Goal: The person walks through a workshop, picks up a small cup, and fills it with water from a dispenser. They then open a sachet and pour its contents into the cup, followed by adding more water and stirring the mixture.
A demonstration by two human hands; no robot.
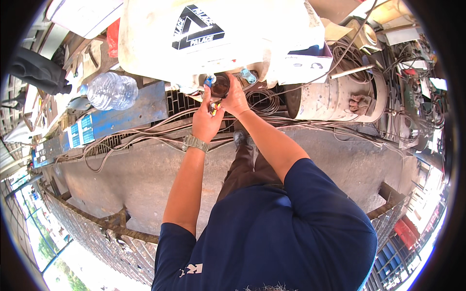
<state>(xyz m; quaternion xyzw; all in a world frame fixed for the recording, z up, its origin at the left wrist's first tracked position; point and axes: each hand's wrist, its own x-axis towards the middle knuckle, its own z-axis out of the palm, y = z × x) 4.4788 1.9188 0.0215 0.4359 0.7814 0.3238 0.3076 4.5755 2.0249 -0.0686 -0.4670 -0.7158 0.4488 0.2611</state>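
A dark brown round cup (220,86) is held under the front of a big white container (145,53) with a black triangular sticker. My right hand (236,99) wraps round the cup's right side. Beside the cup, my left hand (208,122) has a finger up at a blue tap (209,80). A small yellow and red thing (214,107) is tucked in that hand, too small to name. To the right of the cup sits a second, light blue tap (248,75). What is inside the cup is too dark to make out.
A clear plastic bottle (112,91) lies on the left by a blue metal beam (150,103). Long cables (131,128) run along the floor's far edge. On the right is a dirty white drum (320,101); a white box (306,65) stands beside the container.
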